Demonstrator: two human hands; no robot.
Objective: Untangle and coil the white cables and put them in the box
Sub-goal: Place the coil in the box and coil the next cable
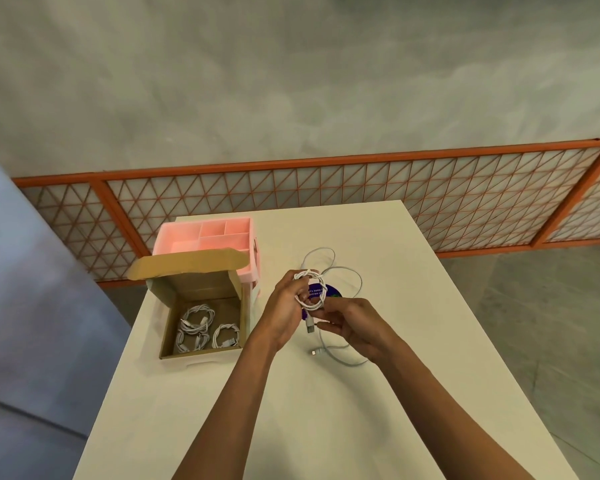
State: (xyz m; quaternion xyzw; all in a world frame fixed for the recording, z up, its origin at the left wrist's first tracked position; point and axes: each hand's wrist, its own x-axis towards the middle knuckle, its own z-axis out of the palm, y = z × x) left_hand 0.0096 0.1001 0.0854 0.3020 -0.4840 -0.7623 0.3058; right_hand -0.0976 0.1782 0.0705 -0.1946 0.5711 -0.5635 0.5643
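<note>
Both forearms extend over the table [326, 410]. The left hand [284, 306], fingers curled, grips a partly wound white coil [321, 289]. The right hand [350, 323] pinches the coil's near edge, apparently thumb against fingers; the exact contact is blurred. Loose cable [314, 351] lies on the table beyond the grip and below it. Left of the grip, the open box [201, 355] holds several coiled cables [194, 317]. Behind the box stands a pink tray [187, 237].

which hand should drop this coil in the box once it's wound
Left, probably. The left hand grips the coiled cable, and the cardboard box stands further left. The right hand only pinches the cable near its plug end and would have to cross over.
</note>
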